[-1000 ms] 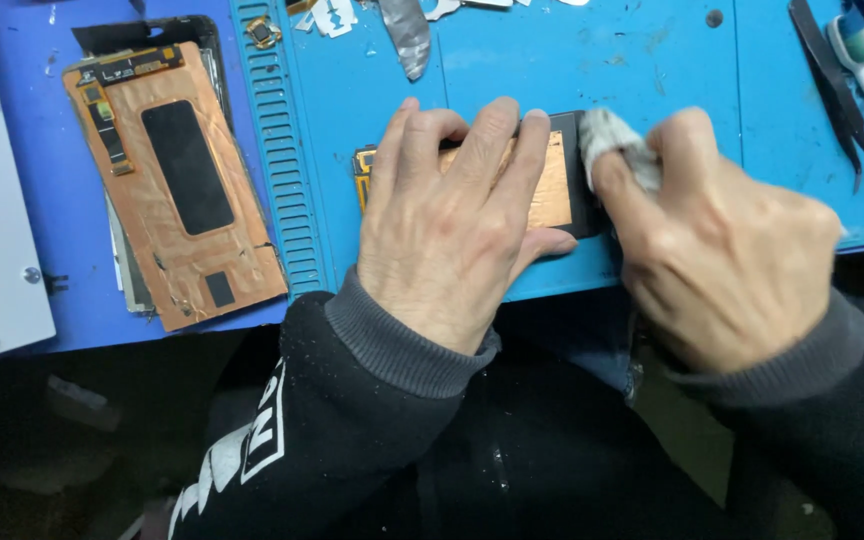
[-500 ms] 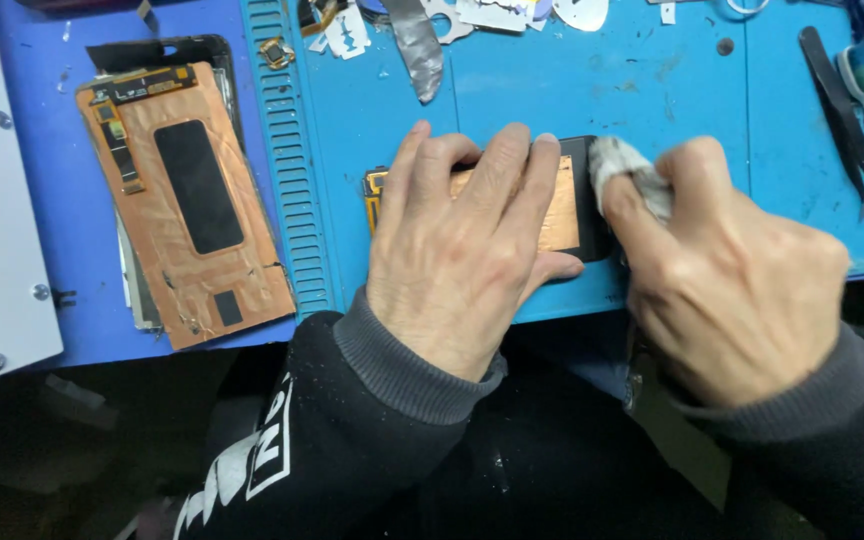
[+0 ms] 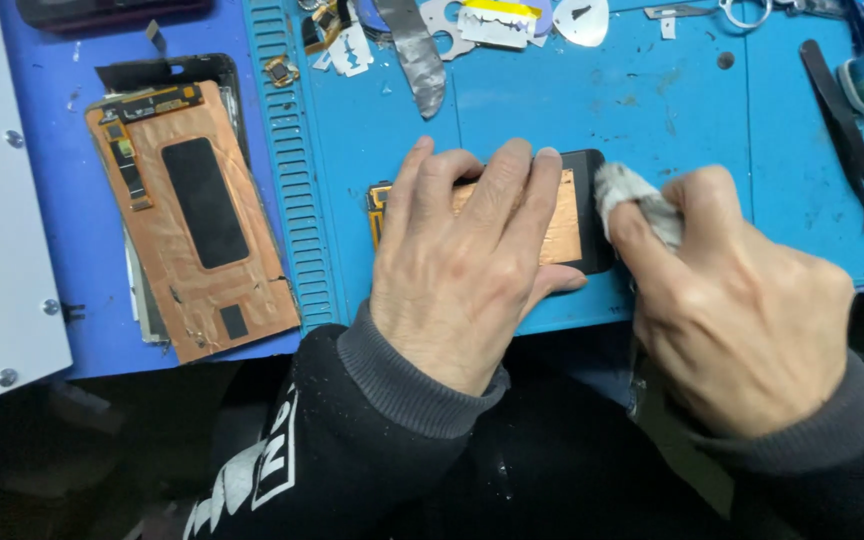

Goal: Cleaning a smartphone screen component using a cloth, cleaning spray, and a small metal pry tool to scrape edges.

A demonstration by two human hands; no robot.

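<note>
Phone panel (image 3: 562, 225): coppery foil back, crinkled, dull sheen. Beside panel: rag (image 3: 632, 200) soft cloth; mat (image 3: 652, 110) matt rubbery blue.

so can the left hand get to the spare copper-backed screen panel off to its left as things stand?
Probably yes. The left hand lies flat on the phone panel, and only bare blue mat with its ribbed strip separates it from the copper-backed panel. It would have to let go of the phone panel first.

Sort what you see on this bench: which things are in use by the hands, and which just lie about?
In use: left hand pressing the copper-backed screen panel; right hand holding a white cloth wad at its end.

Lying about: second copper-backed panel, black tweezers, grey foil strip.
</note>
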